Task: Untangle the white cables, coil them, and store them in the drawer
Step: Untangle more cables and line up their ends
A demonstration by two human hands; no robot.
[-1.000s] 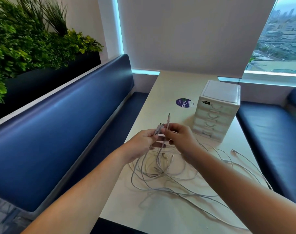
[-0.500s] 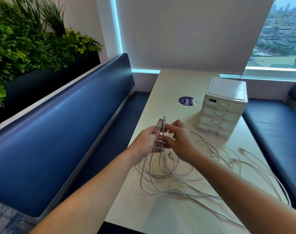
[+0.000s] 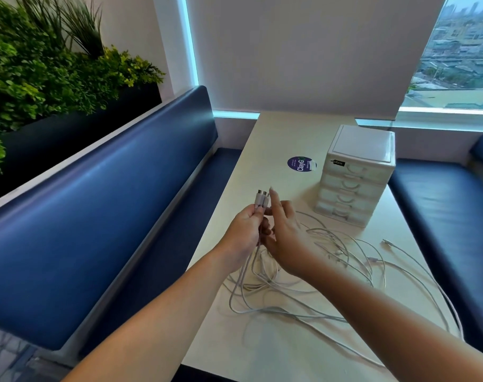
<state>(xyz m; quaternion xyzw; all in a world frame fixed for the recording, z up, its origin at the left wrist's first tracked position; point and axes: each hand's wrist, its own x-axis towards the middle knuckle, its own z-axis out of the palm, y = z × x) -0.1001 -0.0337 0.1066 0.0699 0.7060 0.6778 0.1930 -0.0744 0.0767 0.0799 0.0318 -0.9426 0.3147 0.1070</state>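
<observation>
Left hand (image 3: 247,230) pinches the bunched plug ends (image 3: 262,200) of the white cables (image 3: 262,272) upright; right hand (image 3: 285,238) loose, forefinger straight beside the plugs, holding nothing; remaining lengths tangled on table (image 3: 276,139) before the drawer unit (image 3: 356,177); light, limp, snag-prone, I judge; grip at stiff plugs.

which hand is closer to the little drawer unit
Right. The right hand lies just in front-left of the drawer unit, apart from it; the left hand, gripping the cable plugs, is farther left, past the right hand.
</observation>
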